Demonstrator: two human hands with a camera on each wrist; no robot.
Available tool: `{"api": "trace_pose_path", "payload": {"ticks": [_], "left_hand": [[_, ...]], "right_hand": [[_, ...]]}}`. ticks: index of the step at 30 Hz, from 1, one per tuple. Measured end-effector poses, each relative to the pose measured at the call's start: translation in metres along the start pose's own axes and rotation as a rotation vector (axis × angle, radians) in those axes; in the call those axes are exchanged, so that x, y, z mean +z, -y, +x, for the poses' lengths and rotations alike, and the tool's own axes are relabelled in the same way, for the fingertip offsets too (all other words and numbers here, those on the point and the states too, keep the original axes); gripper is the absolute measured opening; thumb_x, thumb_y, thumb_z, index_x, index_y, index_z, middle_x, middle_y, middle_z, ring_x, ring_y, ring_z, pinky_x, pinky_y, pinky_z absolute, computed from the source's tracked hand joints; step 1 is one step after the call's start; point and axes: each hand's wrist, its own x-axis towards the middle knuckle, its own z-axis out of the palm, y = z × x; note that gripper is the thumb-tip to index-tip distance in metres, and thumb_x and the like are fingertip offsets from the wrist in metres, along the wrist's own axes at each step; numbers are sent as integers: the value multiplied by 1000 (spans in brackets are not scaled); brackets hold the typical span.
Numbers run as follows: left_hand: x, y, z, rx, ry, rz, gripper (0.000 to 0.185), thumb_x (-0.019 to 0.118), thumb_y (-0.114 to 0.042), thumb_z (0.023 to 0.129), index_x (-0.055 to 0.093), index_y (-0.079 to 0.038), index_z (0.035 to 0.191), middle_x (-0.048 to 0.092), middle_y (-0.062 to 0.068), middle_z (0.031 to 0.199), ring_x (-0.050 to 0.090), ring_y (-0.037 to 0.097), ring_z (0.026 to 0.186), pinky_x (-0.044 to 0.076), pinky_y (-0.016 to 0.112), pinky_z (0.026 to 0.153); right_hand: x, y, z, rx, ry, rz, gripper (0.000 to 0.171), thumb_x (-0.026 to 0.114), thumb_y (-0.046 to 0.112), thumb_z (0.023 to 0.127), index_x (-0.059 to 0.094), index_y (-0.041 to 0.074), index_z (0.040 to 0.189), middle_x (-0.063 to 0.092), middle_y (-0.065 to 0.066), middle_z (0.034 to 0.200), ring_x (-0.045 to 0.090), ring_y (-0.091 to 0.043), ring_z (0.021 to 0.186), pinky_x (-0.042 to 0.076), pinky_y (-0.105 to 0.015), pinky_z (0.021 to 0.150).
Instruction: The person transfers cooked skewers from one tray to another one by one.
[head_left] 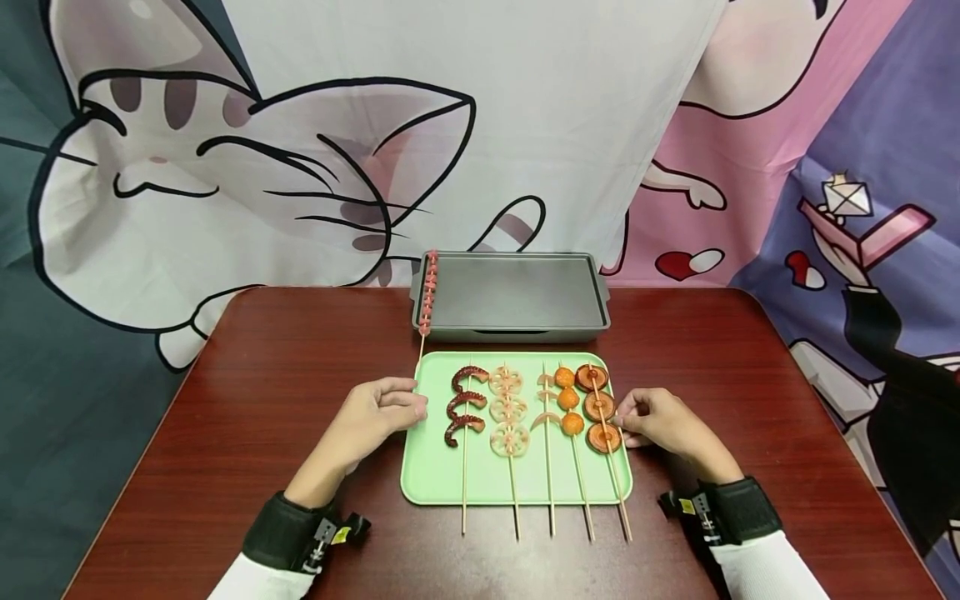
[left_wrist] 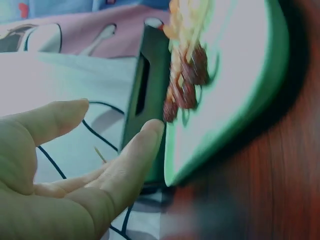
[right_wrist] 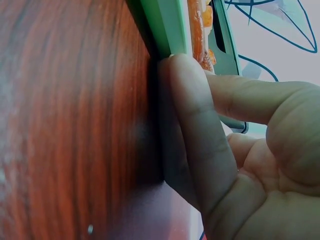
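Observation:
A light green tray (head_left: 435,475) lies mid-table and carries several skewers: dark red octopus (head_left: 465,408), lotus root slices (head_left: 508,412), pale pieces (head_left: 545,400), orange balls (head_left: 568,402) and brown mushroom caps (head_left: 600,408). My left hand (head_left: 412,404) rests at the tray's left rim, fingers relaxed. In the left wrist view this hand (left_wrist: 115,120) touches the tray (left_wrist: 240,75) edge with one fingertip (left_wrist: 152,127). My right hand (head_left: 626,417) sits at the right rim beside the mushroom skewer. Close up, the right hand (right_wrist: 200,85) presses a finger against the tray's edge (right_wrist: 167,25).
A grey griddle pan (head_left: 510,292) stands behind the tray, with a pink skewer (head_left: 429,287) lying along its left edge. The dark red wooden table (head_left: 262,375) extends to both sides. A cartoon cat cloth (head_left: 225,167) hangs behind.

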Motion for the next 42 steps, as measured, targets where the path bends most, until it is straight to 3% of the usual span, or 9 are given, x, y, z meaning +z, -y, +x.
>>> {"api": "trace_pose_path", "payload": {"ticks": [4, 6, 12, 17, 23, 33, 42], "left_hand": [[-5, 5, 10, 20, -36, 2, 60, 71, -11, 96, 48, 9, 147, 63, 30, 135, 69, 33, 120, 58, 20, 89], [-6, 6, 15, 23, -49, -28, 58, 71, -10, 96, 48, 9, 147, 62, 31, 136, 68, 32, 122, 58, 20, 89], [-10, 6, 30, 15, -56, -224, 54, 70, -7, 97, 51, 12, 143, 65, 31, 131, 74, 10, 103, 60, 25, 94], [-12, 3, 40, 3, -56, -331, 48, 65, -7, 101, 50, 16, 141, 70, 25, 125, 76, 13, 98, 59, 30, 96], [-12, 0, 48, -11, -50, -379, 45, 57, -5, 105, 47, 19, 142, 63, 33, 132, 77, 14, 98, 59, 26, 95], [-12, -2, 58, -24, -44, -448, 46, 57, -4, 105, 45, 22, 142, 77, 8, 105, 78, 15, 95, 60, 23, 91], [-10, -5, 63, -46, -57, -520, 43, 56, 2, 104, 47, 21, 140, 74, 3, 97, 76, 9, 87, 61, 21, 85]], "right_hand": [[0, -1, 0, -2, 4, 1, 9, 63, -2, 98, 63, -11, 96, 65, -7, 79, 66, -12, 69, 64, -26, 64], [-1, -1, 0, -6, 7, 3, 10, 63, -2, 98, 62, -11, 96, 64, -7, 79, 66, -11, 69, 64, -26, 64], [-1, -2, 0, -15, 11, 4, 10, 64, -1, 98, 62, -11, 95, 64, -6, 78, 65, -10, 69, 63, -26, 64], [-1, -2, 0, -15, 7, 1, 11, 65, 0, 98, 63, -10, 95, 65, -6, 78, 65, -10, 69, 63, -25, 63], [-1, -2, 0, -14, 7, 5, 11, 65, 0, 98, 63, -10, 96, 65, -5, 78, 65, -10, 69, 63, -25, 63], [-1, -3, 1, -14, 9, 9, 10, 64, -1, 98, 62, -10, 95, 65, -5, 78, 65, -9, 69, 63, -26, 63], [-1, -3, 1, -14, 13, 10, 9, 64, -1, 98, 62, -10, 95, 65, -6, 79, 66, -11, 69, 64, -26, 64]]}}
